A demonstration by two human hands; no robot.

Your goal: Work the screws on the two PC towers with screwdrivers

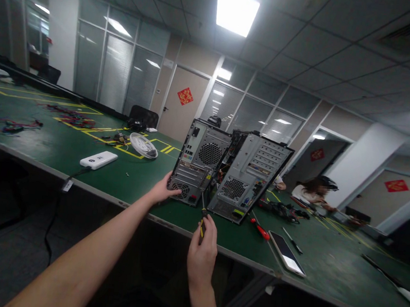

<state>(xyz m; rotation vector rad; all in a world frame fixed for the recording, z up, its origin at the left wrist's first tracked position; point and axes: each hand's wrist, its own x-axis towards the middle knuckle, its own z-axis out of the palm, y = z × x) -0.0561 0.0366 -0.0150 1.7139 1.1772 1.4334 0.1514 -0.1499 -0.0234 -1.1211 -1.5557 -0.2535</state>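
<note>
Two desktop computer cases stand side by side on the green table, their rear panels toward me. My left hand point(164, 189) grips the lower left edge of the left computer case point(197, 174), its thumb lying across the rear near the fan grille and its other fingers hidden at the side. In my right hand point(204, 251) is a screwdriver point(203, 221) with a black and yellow handle. Its shaft points up at the lower right corner of that case; I cannot tell whether the tip touches. The right computer case point(234, 203) is beside it, with nobody's hand on its rear.
Right of the cases lie a red-handled screwdriver point(261, 229), a phone point(286, 254) and a thin tool point(293, 241). To the left are a white power bank point(99, 160), a round white fan guard point(143, 146) and wires point(71, 116). Another person point(312, 193) sits across the table point(346, 271).
</note>
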